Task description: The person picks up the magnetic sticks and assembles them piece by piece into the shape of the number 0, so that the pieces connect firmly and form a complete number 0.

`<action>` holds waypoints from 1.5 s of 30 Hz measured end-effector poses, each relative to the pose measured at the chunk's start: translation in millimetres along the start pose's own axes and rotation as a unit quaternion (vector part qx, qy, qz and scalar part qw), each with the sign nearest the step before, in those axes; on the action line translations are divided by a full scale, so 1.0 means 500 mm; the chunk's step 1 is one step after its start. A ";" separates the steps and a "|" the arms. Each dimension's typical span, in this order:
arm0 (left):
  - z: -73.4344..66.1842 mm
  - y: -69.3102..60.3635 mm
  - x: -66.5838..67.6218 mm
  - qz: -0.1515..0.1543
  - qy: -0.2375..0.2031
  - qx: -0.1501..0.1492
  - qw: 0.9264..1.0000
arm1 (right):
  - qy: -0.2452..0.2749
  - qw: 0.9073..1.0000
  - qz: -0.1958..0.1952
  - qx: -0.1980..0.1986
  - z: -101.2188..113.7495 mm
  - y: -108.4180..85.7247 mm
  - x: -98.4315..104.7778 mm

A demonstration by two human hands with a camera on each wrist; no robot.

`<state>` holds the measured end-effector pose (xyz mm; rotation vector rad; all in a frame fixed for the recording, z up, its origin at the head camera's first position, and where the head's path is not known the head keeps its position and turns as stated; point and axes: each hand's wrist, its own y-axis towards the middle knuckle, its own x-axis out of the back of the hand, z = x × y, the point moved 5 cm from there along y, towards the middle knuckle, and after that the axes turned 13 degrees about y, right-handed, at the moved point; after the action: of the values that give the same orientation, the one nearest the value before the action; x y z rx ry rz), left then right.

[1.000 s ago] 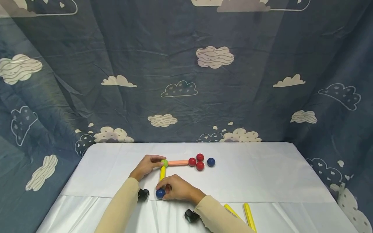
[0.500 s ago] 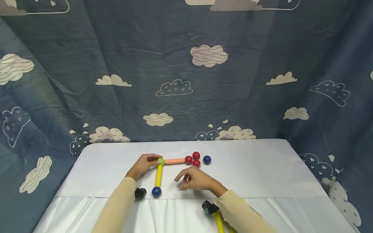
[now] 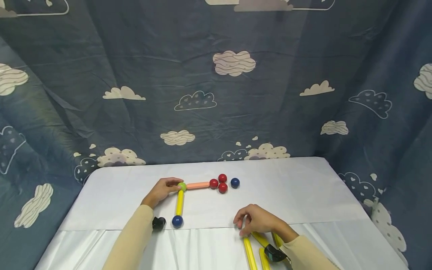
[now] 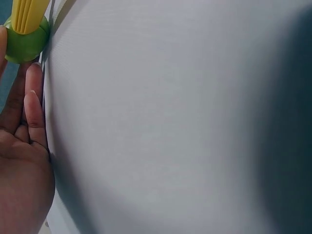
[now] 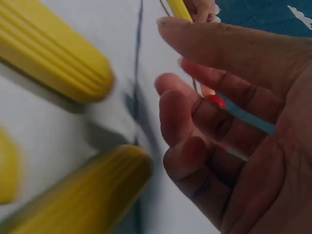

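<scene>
Soft diffuse light, dim right-wrist view, blurred yellow stick, faint shadows

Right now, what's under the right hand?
Yellow sticks lie on the white cloth, partly beneath the right hand and wrist. Parts of them are covered, so anything else hidden there can't be seen.

Green ball part. hid. in L hand's grip; yel. stick nr R hand blurry, cut off @ view edge.
</scene>
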<state>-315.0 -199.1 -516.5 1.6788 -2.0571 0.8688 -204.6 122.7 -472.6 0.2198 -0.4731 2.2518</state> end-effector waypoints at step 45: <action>-0.009 -0.008 -0.003 -0.003 0.006 0.007 1.000 | 0.171 0.984 -0.037 -0.027 0.030 0.061 -0.122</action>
<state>-311.4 -195.3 -513.2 1.6825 -2.0403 0.8914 -187.0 56.1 -485.5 -0.1749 -0.3339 2.1440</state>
